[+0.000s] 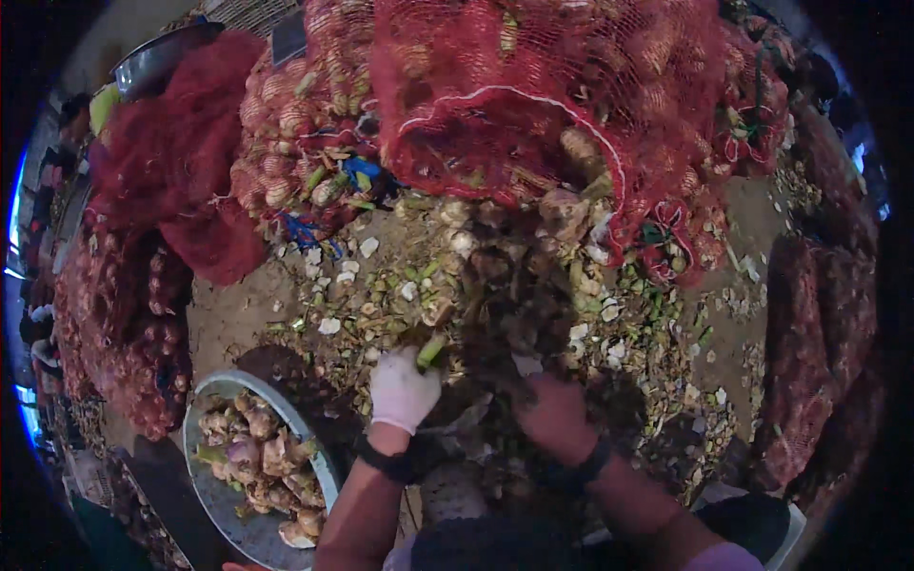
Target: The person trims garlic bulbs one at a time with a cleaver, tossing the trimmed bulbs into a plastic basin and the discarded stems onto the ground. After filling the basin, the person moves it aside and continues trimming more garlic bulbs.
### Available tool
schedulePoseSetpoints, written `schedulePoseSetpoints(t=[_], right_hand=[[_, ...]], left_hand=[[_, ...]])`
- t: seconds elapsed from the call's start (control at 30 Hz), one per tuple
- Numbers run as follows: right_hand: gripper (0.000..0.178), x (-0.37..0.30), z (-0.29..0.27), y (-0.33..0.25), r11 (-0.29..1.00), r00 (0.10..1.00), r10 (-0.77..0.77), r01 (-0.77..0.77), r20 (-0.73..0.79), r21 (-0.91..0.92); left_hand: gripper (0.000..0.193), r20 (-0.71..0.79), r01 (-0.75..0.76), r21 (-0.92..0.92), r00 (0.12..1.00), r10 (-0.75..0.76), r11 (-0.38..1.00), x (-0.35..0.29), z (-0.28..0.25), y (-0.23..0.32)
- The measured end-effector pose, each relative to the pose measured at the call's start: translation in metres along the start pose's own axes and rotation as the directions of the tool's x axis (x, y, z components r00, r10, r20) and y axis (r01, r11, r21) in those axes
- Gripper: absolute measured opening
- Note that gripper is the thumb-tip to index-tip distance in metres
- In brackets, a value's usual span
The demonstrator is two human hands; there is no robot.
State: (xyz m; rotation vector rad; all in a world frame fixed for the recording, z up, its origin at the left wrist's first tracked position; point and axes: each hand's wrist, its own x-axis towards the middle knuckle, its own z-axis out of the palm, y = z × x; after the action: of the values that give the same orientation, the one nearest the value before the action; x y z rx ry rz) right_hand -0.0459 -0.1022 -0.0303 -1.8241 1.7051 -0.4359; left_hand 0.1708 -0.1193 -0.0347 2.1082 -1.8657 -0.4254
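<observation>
The white-gloved left hand (407, 388) is clamped on a short green cylindrical stalk (430, 351) above brown floor (233, 319); whether the right hand (555, 414) (in shadow) grips anything cannot be told. Stalk-holding appears in hand; the next move calls for steadiness.

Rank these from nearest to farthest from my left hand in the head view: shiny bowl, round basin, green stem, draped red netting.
Nearest to your left hand first:
1. Green stem, in its grip.
2. Round basin, lower left.
3. Draped red netting, upper left.
4. Shiny bowl, top left, beyond the netting.
</observation>
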Motion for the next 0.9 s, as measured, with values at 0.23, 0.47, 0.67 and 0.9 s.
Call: schedulePoseSetpoints(t=[0.23,0.47,0.67,0.9], right_hand=[[0.014,-0.002,0.005,-0.02,0.976,0.969,-0.185,0.201,0.161,-0.089],[0.037,0.014,-0.006,-0.019,0.521,0.923,0.091,-0.365,0.374,0.772],[0.026,0.005,-0.002,-0.062,0.795,0.996,-0.075,0.027,0.054,0.606],[0.014,-0.004,0.0,-0.051,0.893,0.893,-0.449,0.449,-0.03,-0.001]], left_hand=[[0.025,0.184,0.05,-0.266,0.983,0.0,0.963,-0.042,-0.044,0.032],[0.063,0.028,-0.413,-0.213,0.904,0.428,0.886,-0.042,-0.055,0.034],[0.091,0.135,0.105,-0.703,0.991,-0.013,0.704,-0.042,-0.043,0.032],[0.086,-0.121,-0.051,-0.86,0.987,-0.107,0.507,-0.054,-0.007,0.008]])
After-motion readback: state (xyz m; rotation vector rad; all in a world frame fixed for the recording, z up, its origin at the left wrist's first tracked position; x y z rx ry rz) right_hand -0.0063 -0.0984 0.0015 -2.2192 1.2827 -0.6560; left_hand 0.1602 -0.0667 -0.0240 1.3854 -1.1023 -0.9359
